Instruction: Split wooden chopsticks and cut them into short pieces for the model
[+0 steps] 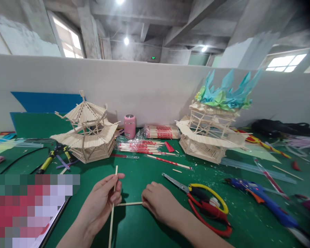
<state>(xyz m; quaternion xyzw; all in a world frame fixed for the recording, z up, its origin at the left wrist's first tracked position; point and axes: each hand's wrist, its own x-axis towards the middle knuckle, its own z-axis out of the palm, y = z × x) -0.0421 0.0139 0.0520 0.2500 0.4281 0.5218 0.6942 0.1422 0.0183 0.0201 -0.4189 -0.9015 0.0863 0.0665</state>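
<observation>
Upright between the thumb and fingers of my left hand (103, 196) is a thin wooden chopstick (111, 222), its lower end reaching the bottom of the view. Low over the green table, my right hand (160, 201) has its fingers curled down on the end of a second chopstick (130, 204). That one runs level across to the first, near my left fingers; whether the two touch I cannot tell. Scissors (196, 193) with red and yellow handles lie just right of my right hand.
A stick-built pavilion (89, 141) stands back left; another (204, 143), topped with blue folded paper, stands back right. Between them are a pink flask (130, 126) and wrapped chopsticks (139, 146). A blue glue gun (263, 198) lies right, pliers (46, 160) left, a blurred screen (31, 213) front left.
</observation>
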